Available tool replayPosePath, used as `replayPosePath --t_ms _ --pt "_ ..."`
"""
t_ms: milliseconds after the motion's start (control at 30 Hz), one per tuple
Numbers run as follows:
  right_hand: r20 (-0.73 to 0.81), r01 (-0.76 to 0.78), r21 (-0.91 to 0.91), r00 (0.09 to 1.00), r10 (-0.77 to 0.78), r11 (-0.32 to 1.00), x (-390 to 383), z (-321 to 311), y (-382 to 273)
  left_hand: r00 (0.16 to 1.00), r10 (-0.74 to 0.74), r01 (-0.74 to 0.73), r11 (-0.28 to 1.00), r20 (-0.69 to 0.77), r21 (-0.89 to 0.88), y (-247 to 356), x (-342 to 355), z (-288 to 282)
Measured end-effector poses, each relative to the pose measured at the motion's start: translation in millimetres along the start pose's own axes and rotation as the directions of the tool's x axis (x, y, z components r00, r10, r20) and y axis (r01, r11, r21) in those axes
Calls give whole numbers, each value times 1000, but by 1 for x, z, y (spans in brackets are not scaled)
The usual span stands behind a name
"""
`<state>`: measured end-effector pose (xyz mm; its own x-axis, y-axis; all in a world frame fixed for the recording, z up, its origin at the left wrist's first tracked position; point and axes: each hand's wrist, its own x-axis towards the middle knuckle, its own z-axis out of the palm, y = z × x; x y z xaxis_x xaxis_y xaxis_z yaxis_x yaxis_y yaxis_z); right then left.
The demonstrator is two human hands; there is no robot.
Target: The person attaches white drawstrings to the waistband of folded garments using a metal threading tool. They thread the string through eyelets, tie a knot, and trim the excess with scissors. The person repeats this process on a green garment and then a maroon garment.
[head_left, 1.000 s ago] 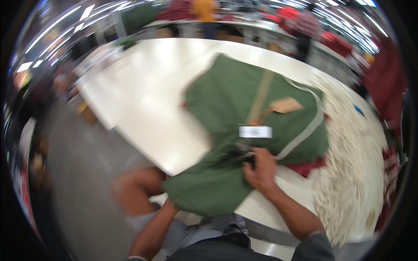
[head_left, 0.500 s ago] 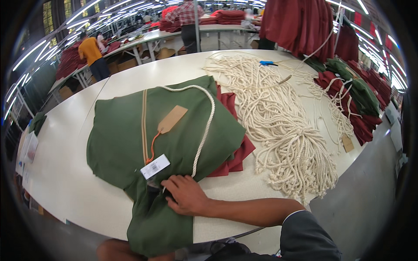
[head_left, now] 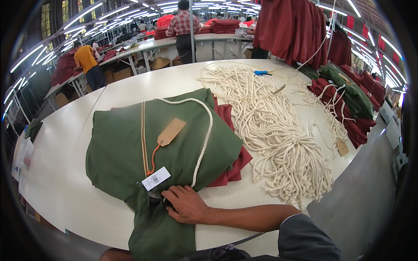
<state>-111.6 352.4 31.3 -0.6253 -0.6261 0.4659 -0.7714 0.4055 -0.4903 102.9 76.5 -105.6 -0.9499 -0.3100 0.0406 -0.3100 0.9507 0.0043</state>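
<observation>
- Resting on the gathered part of the green garment (head_left: 179,160), our right hand (head_left: 188,205) has its fingers bent; we cannot tell whether they pinch it.
- Our left hand is out of view; we cannot tell its state.
- We find the garment on the white table (head_left: 56,161), over red cloth (head_left: 230,169), its narrow end reaching past the near edge.
- We note a white tag (head_left: 156,178) and a brown tag (head_left: 172,132) on it, pale cords (head_left: 285,145) to its right.
</observation>
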Motion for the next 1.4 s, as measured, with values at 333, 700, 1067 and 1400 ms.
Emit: replayPosePath --t_ms 333,700,1067,1400 --pt "-109 64 30 992 -60 998 -6 2 4 992 120 -121 992 -26 -33 -21 -30 38" --pt "-202 63 198 979 -22 978 -5 5 9 843 373 33 684 387 -729 11 -112 -79" --pt "-190 64 351 982 5 934 1 0 8 957 74 -243 730 -279 -639 98 -12 -269" --pt "-115 -104 764 949 294 637 -3 6 11 964 198 -267 758 -180 -595 153 85 -224"
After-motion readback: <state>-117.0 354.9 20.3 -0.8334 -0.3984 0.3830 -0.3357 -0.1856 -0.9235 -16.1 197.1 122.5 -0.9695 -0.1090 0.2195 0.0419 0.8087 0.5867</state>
